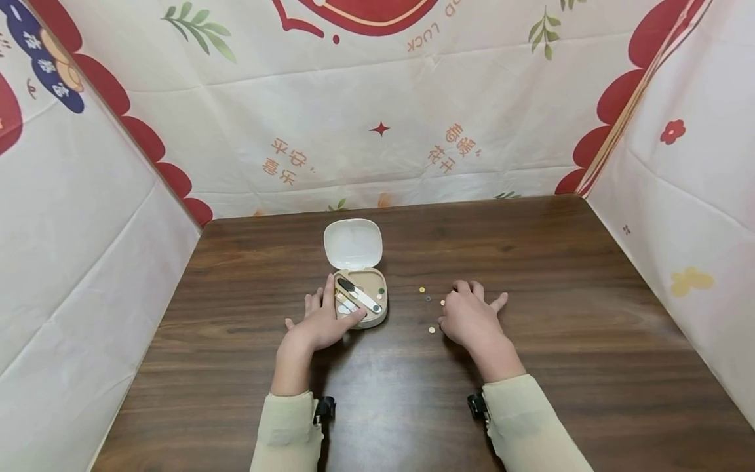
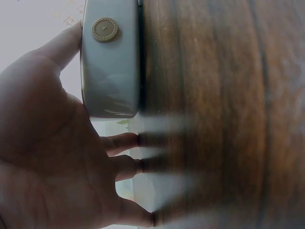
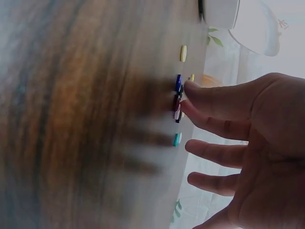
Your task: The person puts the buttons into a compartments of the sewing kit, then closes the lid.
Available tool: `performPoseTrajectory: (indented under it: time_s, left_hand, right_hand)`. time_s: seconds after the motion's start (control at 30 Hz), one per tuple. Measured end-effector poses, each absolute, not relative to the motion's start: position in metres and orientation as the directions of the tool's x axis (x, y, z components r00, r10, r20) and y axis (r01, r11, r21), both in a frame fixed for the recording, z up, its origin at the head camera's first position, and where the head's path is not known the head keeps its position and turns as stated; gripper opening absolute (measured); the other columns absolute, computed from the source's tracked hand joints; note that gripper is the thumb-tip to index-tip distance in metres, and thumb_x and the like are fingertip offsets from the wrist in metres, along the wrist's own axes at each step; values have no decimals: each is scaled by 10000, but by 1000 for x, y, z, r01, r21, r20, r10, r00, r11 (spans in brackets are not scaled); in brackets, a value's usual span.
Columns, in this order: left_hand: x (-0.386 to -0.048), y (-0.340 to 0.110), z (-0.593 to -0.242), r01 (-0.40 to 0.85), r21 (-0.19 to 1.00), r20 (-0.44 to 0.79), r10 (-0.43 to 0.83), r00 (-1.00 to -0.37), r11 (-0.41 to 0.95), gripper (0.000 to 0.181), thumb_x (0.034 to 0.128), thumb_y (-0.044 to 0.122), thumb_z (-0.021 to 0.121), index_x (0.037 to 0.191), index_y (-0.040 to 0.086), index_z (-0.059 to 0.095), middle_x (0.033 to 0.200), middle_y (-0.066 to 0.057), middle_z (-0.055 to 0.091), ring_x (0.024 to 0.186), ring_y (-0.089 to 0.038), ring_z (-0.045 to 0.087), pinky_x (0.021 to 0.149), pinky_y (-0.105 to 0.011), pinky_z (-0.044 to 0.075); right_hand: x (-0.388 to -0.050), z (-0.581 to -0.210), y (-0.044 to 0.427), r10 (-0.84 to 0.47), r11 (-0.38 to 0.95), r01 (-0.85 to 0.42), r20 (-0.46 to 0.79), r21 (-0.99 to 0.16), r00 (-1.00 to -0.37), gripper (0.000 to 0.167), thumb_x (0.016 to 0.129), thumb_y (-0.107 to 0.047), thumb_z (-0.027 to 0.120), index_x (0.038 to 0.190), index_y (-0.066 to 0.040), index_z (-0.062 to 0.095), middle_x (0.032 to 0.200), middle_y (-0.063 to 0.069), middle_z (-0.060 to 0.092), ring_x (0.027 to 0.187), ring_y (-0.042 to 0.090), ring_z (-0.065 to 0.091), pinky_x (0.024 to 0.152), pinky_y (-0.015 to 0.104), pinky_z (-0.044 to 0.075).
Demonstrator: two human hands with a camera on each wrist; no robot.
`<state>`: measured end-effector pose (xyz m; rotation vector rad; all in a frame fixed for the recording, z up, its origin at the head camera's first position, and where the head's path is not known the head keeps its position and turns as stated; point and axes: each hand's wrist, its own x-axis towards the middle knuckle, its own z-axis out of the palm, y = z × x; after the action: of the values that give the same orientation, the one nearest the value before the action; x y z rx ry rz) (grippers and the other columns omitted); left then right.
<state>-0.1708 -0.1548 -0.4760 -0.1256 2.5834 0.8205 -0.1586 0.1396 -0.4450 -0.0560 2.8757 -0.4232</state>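
My left hand (image 1: 318, 326) rests over the left side of an open case (image 1: 377, 320), thumb and index finger straight on its rim. In the left wrist view, the other fingers of the left hand (image 2: 62, 143) touch the table beside the case (image 2: 112, 71). My right hand (image 1: 472, 319) hovers low over small round pieces, among them a yellow one (image 1: 421, 289) and a pale one (image 1: 432, 330). In the right wrist view, the thumb and index tips of that hand (image 3: 238, 138) are close together by a blue piece (image 3: 178, 83); no grip is visible.
The white lid (image 1: 353, 244) is raised behind the case. Inside lie a black-and-silver tool (image 1: 361, 296) and several small pieces, one of them green (image 1: 381, 290). Patterned white cloth (image 1: 366, 131) borders the wooden table (image 1: 590, 295) at the back and sides.
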Motion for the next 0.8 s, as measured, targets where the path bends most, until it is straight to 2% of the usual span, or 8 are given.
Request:
performPoseTrajectory:
  time_s: [0.1,0.2,0.4,0.57,0.7,0.8]
  left_hand:
    - [-170,-155,-473,-206,527,-412,35,-911,824,1221,835,946,517,1698,392,-146,1815,-125,62,1685,-392,-35,1144,-898,-76]
    - [-168,-154,-469,-204,524,-412,37,-911,827,1217,844,939,516,1702,378,-141,1813,-134,70,1682,-404,-26,1137,-905,-68]
    - [-171,-155,-471,-212,516,-439,43,-897,830,1231,836,952,504,1694,380,-168,1821,-95,15,1686,-346,-84,1175,-868,-91]
    - [-173,-156,-470,-218,504,-462,48,-885,836,1228,843,941,511,1685,388,-191,1822,-81,-8,1684,-330,-108,1187,-855,-91]
    - [-173,-155,-469,-216,502,-461,48,-886,837,1199,878,896,532,1689,379,-184,1821,-84,-5,1685,-337,-96,1185,-861,-78]
    - [-171,-154,-470,-218,500,-465,48,-884,838,1182,893,878,533,1689,379,-184,1822,-80,-4,1685,-339,-92,1187,-863,-67]
  right_hand:
    - [-161,-443,140,-79,956,-7,-235,-294,-969,200,946,-138,699,753,-181,726,1618,235,442,1561,525,253,1097,951,21]
    - [-162,-443,139,-74,954,1,-239,-300,-968,215,942,-120,681,738,-176,714,1630,230,435,1570,521,246,1101,949,15]
    - [-166,-444,138,-69,952,12,-251,-307,-965,235,965,-82,604,767,-133,718,1642,226,426,1581,517,236,1114,939,8]
    - [-169,-444,136,-73,949,13,-261,-315,-963,254,978,-75,597,753,-117,707,1652,215,419,1590,515,224,1128,927,-6]
    - [-171,-442,133,-81,946,-4,-226,-324,-971,273,1014,-83,548,861,-75,773,1635,200,445,1583,500,248,1133,924,-3]
    - [-172,-440,129,-95,932,-28,-169,-360,-981,290,1034,-101,524,924,-83,792,1615,175,475,1569,479,285,1139,919,-2]
